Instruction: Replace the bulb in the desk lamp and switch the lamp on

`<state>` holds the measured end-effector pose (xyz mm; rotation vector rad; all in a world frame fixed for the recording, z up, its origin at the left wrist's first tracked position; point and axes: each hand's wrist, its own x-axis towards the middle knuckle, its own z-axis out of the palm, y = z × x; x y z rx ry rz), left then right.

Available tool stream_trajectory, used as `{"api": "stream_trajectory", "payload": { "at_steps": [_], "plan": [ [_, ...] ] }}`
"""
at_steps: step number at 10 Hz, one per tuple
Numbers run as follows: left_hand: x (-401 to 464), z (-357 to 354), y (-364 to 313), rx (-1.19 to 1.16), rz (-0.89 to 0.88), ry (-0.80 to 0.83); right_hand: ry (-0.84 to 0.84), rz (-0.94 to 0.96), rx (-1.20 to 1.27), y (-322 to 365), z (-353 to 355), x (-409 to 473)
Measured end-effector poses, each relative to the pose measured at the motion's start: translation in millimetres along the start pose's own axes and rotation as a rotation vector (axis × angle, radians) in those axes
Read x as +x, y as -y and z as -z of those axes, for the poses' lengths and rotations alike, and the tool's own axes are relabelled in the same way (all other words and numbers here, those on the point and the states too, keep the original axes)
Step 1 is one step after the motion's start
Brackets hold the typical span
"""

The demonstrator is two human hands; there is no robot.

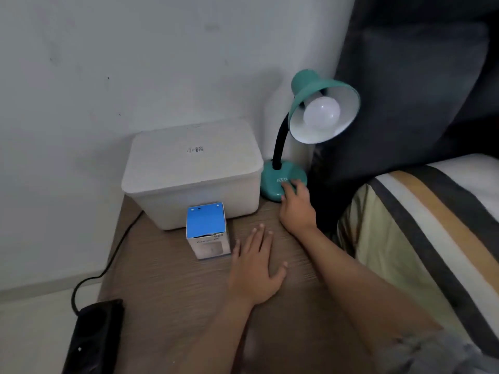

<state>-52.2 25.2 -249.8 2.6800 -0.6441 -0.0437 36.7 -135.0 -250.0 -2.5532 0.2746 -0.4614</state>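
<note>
Fingers of the right hand rest loosely curled on the round base of the teal metal desk lamp at the far right of the wooden surface, probably feeling for a switch. They grip nothing. A white bulb, unlit, sits in the shade. The left hand lies flat on the surface, fingers spread and empty, likely as a brace. A small blue-topped bulb box stands just left of it, before a white lidded plastic bin.
</note>
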Motion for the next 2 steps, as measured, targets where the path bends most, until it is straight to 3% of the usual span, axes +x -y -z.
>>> {"api": "stream_trajectory", "payload": {
  "at_steps": [2],
  "plan": [
    [-1.3, 1.6, -1.8, -0.021, -0.011, 0.005, -0.008, -0.002, 0.049, 3.3, 3.5, -3.1]
  ]
}}
